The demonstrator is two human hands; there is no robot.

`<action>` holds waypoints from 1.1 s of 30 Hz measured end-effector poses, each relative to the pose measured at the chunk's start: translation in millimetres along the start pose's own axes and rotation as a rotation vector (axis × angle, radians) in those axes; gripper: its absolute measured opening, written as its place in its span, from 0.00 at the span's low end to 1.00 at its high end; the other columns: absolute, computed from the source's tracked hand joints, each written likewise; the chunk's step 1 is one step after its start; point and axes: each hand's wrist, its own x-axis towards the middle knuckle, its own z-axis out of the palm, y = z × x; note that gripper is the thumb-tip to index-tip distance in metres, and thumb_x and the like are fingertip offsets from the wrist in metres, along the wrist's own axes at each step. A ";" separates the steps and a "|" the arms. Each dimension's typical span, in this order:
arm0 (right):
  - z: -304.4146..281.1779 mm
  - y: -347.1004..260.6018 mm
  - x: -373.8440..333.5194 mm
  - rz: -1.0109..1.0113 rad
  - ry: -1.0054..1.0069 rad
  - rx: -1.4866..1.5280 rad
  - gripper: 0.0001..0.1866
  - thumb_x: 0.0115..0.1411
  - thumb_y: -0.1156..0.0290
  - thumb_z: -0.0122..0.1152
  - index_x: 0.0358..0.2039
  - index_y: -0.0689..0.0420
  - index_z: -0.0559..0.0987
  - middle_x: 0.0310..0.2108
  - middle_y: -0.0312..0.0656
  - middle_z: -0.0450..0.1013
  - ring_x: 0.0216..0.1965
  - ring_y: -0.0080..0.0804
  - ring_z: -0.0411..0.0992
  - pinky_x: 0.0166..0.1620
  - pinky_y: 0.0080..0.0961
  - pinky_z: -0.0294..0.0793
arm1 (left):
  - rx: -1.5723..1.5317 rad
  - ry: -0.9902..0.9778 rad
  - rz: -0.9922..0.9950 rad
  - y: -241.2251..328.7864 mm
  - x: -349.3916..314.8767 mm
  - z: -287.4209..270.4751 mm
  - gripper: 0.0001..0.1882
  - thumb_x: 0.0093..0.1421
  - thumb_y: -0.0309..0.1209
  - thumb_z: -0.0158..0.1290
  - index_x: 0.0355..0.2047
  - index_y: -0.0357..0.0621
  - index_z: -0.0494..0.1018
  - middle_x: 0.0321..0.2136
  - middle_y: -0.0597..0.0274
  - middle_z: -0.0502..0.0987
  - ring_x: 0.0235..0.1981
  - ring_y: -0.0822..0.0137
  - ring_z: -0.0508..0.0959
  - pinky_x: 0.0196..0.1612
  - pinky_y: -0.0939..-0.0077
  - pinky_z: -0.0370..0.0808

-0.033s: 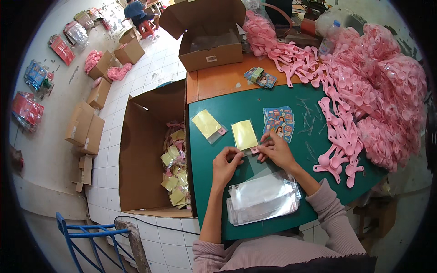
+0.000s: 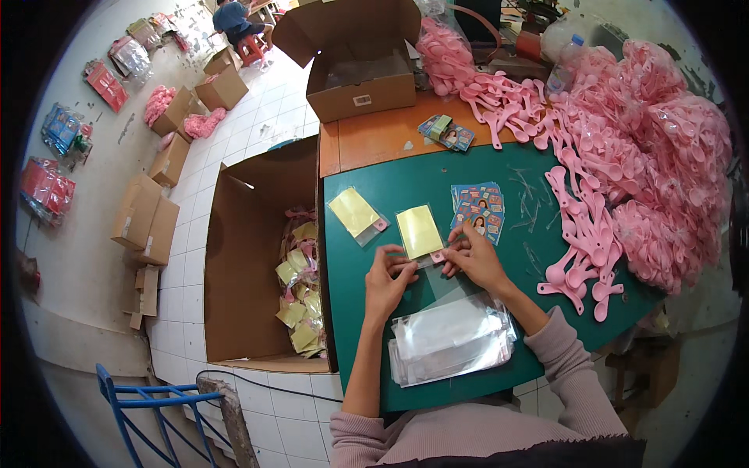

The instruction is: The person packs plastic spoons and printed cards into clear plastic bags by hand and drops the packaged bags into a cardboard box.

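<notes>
A clear plastic bag with a pale yellow card (image 2: 419, 232) in it lies on the green tabletop between my hands. A pink spoon-handle end (image 2: 437, 256) shows at its near right corner; the rest of that spoon is hidden. My left hand (image 2: 388, 279) pinches the bag's near left edge, thumb against fingers. At the near right corner, beside the pink end, my right hand (image 2: 473, 259) is closed on the same bag. A second filled bag (image 2: 356, 212) lies to the left. Just below my hands rests a stack of clear empty bags (image 2: 452, 339).
Blue printed cards (image 2: 477, 212) lie fanned beyond my right hand. Loose pink measuring spoons (image 2: 589, 234) and bagged heaps (image 2: 663, 156) fill the right side. A deep carton (image 2: 257, 257) holding filled bags stands left of the table. An open box (image 2: 363, 90) sits at the back.
My left fingers have shifted slightly and lifted a little at the bag's near left edge. The bag and my right hand stay almost in place.
</notes>
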 end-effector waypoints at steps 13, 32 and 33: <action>3.8 0.5 -1.3 -0.063 -0.029 -0.157 0.15 0.54 0.79 0.50 0.44 0.63 0.69 0.23 0.40 0.70 0.21 0.22 0.72 0.23 0.16 0.72 | 0.126 -0.012 0.094 -2.8 1.9 2.1 0.24 0.55 0.22 0.48 0.52 0.47 0.58 0.35 0.61 0.68 0.31 0.76 0.70 0.24 0.86 0.70; -178.1 -15.5 -57.9 -0.226 0.434 -1.414 0.10 0.43 0.81 0.49 0.29 0.62 0.75 0.35 0.46 0.69 0.38 0.44 0.65 0.42 0.36 0.64 | 1.372 0.149 0.186 19.5 61.2 -59.7 0.32 0.59 0.53 0.34 0.61 0.56 0.45 0.61 0.57 0.43 0.62 0.51 0.44 0.53 0.32 0.45; -169.0 -20.3 -57.3 -0.167 0.403 -1.416 0.09 0.42 0.82 0.51 0.27 0.61 0.74 0.34 0.46 0.68 0.40 0.43 0.65 0.42 0.36 0.64 | 1.434 0.325 0.336 16.7 60.3 -57.2 0.31 0.59 0.51 0.38 0.59 0.51 0.49 0.59 0.51 0.48 0.59 0.49 0.50 0.52 0.37 0.51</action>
